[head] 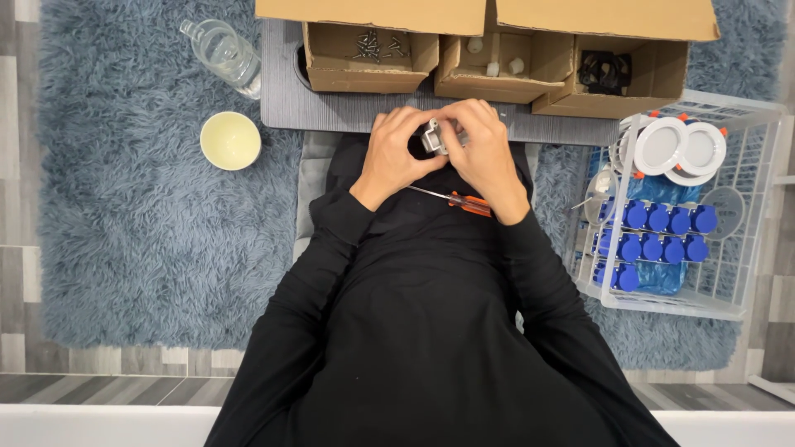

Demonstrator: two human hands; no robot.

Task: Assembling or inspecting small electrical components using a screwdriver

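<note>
- a small grey metal part (434, 136) sits between both hands, held above the person's lap at the near edge of the grey counter (286, 103); its exact shape is too small to tell
- the left hand (396, 157) is curled around the part from the left, fingers bent over its top; the right hand (484, 153) clasps it from the right, fingertips meeting the left hand's over the part
- a screwdriver with an orange handle (464, 201) lies across the lap in black clothing, just under the right wrist, its shaft pointing left
- on the counter beyond the hands stand three open cardboard boxes; the left box (368, 56) holds loose dark screws; the middle box (493, 66) holds small white pieces; the right box (613, 79) holds black parts
- to the right, a white wire basket (749, 248) rests on the rug; in it lie round white downlight fittings (675, 147) and rows of blue caps (662, 219)
- to the left, on the shaggy blue-grey rug (124, 207), a pale yellow bowl (230, 141) stands empty; a clear plastic bottle (222, 54) lies beyond it, near the counter's corner
</note>
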